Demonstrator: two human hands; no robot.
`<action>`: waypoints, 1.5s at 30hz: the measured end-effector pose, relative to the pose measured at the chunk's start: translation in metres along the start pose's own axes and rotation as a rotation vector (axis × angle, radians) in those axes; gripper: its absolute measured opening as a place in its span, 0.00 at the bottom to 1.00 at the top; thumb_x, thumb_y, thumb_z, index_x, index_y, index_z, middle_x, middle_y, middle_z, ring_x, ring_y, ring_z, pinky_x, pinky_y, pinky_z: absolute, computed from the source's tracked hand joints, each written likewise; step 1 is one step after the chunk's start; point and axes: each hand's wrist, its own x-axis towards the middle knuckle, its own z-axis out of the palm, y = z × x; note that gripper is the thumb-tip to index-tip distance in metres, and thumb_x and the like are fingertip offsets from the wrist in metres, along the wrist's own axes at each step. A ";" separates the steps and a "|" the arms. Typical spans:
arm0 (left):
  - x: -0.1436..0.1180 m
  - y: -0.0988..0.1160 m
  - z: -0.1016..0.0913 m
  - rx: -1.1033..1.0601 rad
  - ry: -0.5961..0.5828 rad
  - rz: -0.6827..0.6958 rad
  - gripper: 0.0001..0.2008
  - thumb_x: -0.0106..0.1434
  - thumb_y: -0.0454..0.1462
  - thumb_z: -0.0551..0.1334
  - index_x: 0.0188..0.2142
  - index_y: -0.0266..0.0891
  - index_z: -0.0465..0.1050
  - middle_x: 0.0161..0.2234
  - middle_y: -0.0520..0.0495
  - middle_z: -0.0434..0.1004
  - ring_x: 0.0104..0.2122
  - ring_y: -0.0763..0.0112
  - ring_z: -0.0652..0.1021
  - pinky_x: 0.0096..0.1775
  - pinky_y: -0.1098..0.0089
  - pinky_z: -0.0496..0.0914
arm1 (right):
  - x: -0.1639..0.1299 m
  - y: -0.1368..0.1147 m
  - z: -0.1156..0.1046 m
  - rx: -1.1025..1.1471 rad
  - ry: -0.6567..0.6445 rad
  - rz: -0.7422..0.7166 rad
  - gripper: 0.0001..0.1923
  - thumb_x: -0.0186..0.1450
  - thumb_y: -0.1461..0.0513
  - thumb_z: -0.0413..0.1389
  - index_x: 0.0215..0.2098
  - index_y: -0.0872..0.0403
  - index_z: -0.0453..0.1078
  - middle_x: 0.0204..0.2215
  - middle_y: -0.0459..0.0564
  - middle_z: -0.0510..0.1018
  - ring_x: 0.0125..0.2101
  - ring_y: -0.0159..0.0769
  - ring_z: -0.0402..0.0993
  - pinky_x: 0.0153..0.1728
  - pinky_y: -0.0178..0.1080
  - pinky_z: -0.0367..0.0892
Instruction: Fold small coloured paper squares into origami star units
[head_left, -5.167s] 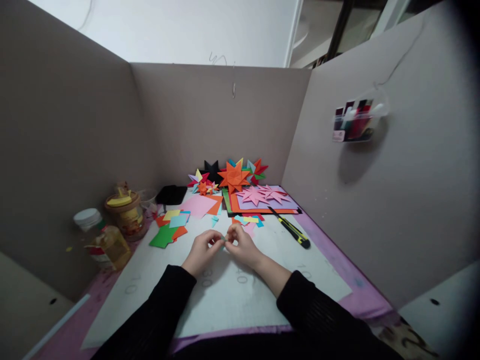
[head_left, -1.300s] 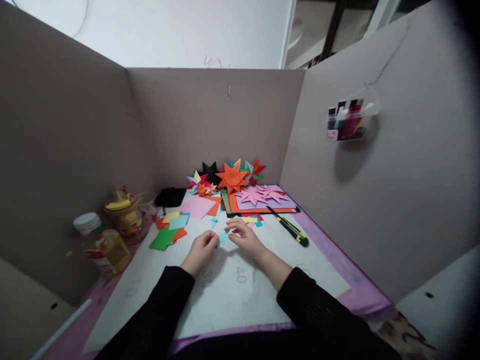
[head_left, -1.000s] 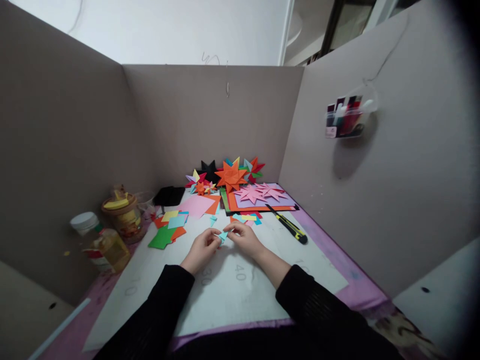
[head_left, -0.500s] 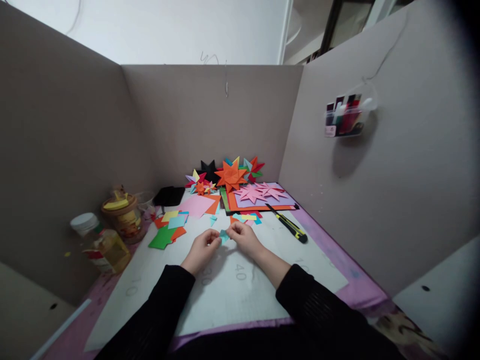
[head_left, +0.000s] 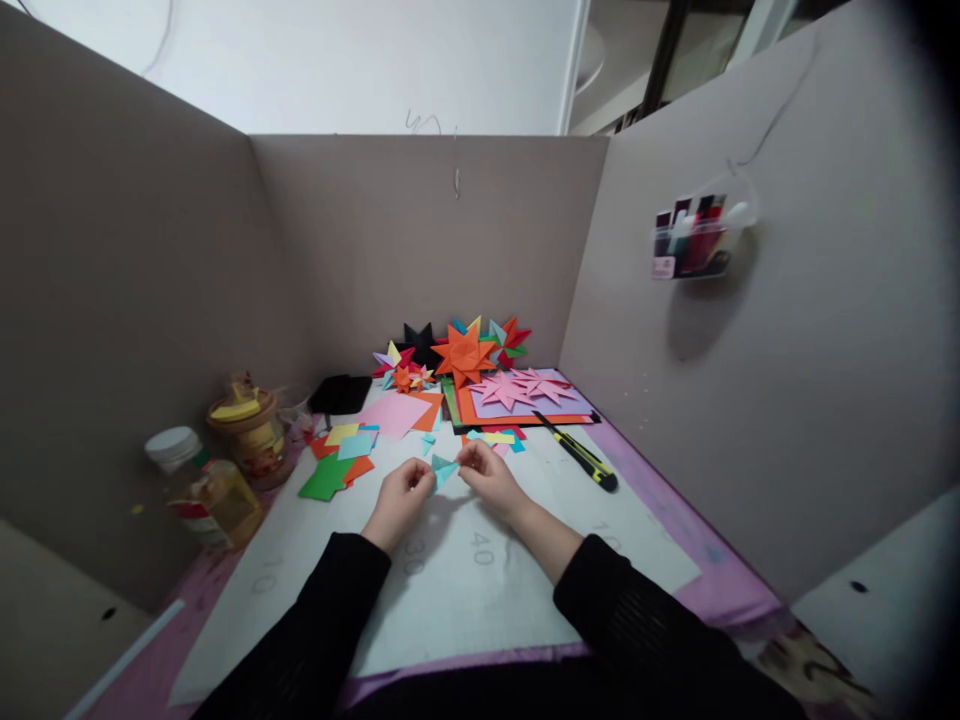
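A small light-blue folded paper piece [head_left: 443, 468] is pinched between my two hands just above the white cutting mat [head_left: 465, 590]. My left hand [head_left: 399, 503] grips its left end with fingertips closed. My right hand [head_left: 489, 480] pinches its right end. Both arms wear black sleeves. Small paper squares in yellow, blue, orange and green [head_left: 339, 455] lie left of my hands. More scraps [head_left: 496, 438] lie just beyond my right hand.
Finished paper stars [head_left: 465, 355] and stacked coloured sheets [head_left: 525, 400] sit at the back. A yellow-black utility knife [head_left: 581, 455] lies right of my hands. Jars and a bottle [head_left: 225, 470] stand at left. Cardboard walls enclose three sides; a pen holder [head_left: 697, 240] hangs on the right one.
The folded blue piece stays between my fingertips, turned and opened a little over the last second. Earlier it was hidden in my closed fingers. Hands remain at mid-mat.
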 end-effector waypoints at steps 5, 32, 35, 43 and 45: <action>0.000 0.000 0.000 0.000 0.002 0.019 0.08 0.54 0.40 0.57 0.23 0.38 0.64 0.20 0.56 0.62 0.23 0.75 0.64 0.27 0.75 0.58 | -0.002 -0.001 0.003 0.012 -0.062 0.010 0.09 0.53 0.66 0.53 0.34 0.53 0.62 0.29 0.44 0.66 0.29 0.30 0.64 0.28 0.32 0.59; -0.003 0.006 0.003 0.022 -0.175 -0.025 0.11 0.54 0.40 0.58 0.21 0.37 0.62 0.18 0.55 0.62 0.21 0.76 0.63 0.25 0.75 0.57 | -0.003 -0.005 0.002 0.006 -0.015 -0.034 0.08 0.56 0.65 0.53 0.34 0.53 0.59 0.22 0.39 0.60 0.23 0.28 0.59 0.25 0.32 0.55; -0.004 0.007 0.004 0.047 -0.205 -0.038 0.10 0.53 0.41 0.59 0.22 0.37 0.64 0.18 0.55 0.63 0.21 0.75 0.64 0.24 0.75 0.56 | -0.003 -0.006 0.003 0.011 -0.022 -0.034 0.08 0.56 0.64 0.54 0.33 0.53 0.59 0.23 0.40 0.62 0.24 0.28 0.61 0.27 0.32 0.57; -0.001 0.007 0.002 -0.025 -0.087 -0.041 0.12 0.53 0.43 0.60 0.23 0.36 0.66 0.19 0.54 0.66 0.22 0.73 0.67 0.26 0.74 0.59 | -0.006 -0.004 0.005 0.038 -0.087 0.029 0.12 0.57 0.60 0.55 0.38 0.52 0.59 0.26 0.42 0.66 0.26 0.30 0.65 0.28 0.34 0.60; -0.001 0.006 0.001 -0.050 -0.072 -0.036 0.12 0.53 0.43 0.60 0.23 0.36 0.66 0.20 0.53 0.67 0.22 0.73 0.68 0.27 0.74 0.60 | -0.006 -0.003 0.005 0.030 -0.115 0.052 0.13 0.57 0.60 0.56 0.39 0.53 0.60 0.25 0.42 0.67 0.25 0.29 0.64 0.27 0.33 0.59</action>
